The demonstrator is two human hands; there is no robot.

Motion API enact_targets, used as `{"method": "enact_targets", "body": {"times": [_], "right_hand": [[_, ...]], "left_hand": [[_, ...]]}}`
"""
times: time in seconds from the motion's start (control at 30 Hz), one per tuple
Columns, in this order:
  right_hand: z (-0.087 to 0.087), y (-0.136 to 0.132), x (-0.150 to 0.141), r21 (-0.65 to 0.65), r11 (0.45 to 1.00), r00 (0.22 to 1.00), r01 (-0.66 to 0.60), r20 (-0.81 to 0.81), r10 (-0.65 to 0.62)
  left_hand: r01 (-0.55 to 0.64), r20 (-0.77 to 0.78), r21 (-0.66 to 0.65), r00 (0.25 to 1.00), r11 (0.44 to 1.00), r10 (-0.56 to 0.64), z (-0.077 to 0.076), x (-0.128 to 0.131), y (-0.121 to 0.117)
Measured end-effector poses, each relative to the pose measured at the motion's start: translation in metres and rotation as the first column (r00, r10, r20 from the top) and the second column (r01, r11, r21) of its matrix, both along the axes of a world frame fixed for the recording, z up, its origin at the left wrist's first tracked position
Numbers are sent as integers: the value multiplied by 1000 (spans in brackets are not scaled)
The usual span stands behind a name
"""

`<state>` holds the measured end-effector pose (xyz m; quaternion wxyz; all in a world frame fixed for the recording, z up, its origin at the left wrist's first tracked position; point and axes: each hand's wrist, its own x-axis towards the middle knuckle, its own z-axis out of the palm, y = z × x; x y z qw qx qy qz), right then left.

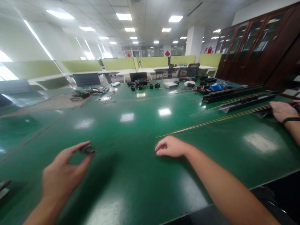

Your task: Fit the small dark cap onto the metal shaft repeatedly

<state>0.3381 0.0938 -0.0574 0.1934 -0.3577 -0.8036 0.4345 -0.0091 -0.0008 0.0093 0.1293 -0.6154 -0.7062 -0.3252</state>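
Note:
My left hand (62, 175) is raised over the near left of the green table (140, 131), thumb and forefinger pinched on a small dark round part (88, 150). My right hand (170, 146) rests on the tabletop near the middle, fingers curled loosely under; whether anything is in them is hidden. The near end of several thin brass rods (211, 121) lies just beyond its fingertips, apart from them.
Another person's hand (282, 111) with a black wristband rests at the right edge on a dark tray. Long black rails (234, 93) lie at the right. Small dark parts, a white box (170, 84) and cables crowd the far side. Office chairs and green partitions stand behind.

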Motion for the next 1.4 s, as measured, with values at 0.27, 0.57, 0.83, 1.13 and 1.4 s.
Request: {"method": "enact_targets", "body": {"times": [0.27,0.57,0.83,1.13,1.4], "right_hand": [[-4,3,-1,-106,994,994,28,-102,-39],[-5,6,1,-93,996,987,1,-158,-15],[-3,3,1,-100,995,991,-30,-132,17],[-1,2,2,-107,994,992,-22,-123,9],[-1,2,2,-80,996,995,-39,-97,31]], "left_hand": [[669,259,-111,733,734,-629,-37,125,53],[735,601,-80,574,673,-555,-64,141,48],[744,600,-83,568,663,-563,-62,137,51],[773,578,-69,546,630,-607,-67,135,51],[773,546,-89,565,628,-619,-65,134,51]]}}
